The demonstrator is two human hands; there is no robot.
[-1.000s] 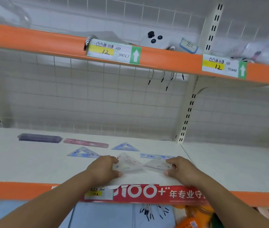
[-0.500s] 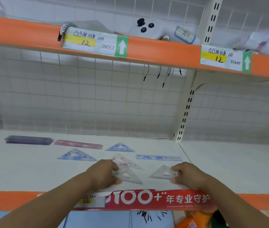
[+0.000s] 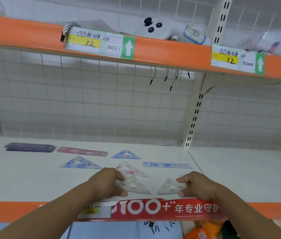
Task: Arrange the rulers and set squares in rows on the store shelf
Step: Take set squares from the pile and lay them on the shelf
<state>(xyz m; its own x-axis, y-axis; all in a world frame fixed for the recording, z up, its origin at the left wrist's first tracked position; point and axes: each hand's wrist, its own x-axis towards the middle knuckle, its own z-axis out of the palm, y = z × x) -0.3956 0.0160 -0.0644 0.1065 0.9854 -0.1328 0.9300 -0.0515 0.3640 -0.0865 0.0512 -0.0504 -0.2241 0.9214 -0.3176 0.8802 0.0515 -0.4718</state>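
Near the front edge of the white shelf (image 3: 33, 183), my left hand (image 3: 107, 183) pinches a clear set square (image 3: 136, 187) by its left corner. My right hand (image 3: 194, 185) pinches a second clear set square (image 3: 168, 188) by its right corner. The two lie flat, side by side with a gap between them. Behind them lie a pink-print set square (image 3: 131, 169), a blue ruler (image 3: 166, 165) and a blue set square (image 3: 80, 163). At the back sit a purple ruler stack (image 3: 29, 147), a pink ruler (image 3: 82, 151) and another blue set square (image 3: 126, 154).
An orange shelf lip with a red banner (image 3: 162, 209) runs along the front. Overhead is an orange upper shelf (image 3: 162, 50) with price tags and a white game controller (image 3: 155, 27). A slotted upright (image 3: 194, 116) divides this bay from the right bay (image 3: 248, 173). Wire grid backs the shelf.
My hands have drawn apart, separating the two clear set squares that were together a second ago. Both now lie flat near the front edge. The camera moved closer.
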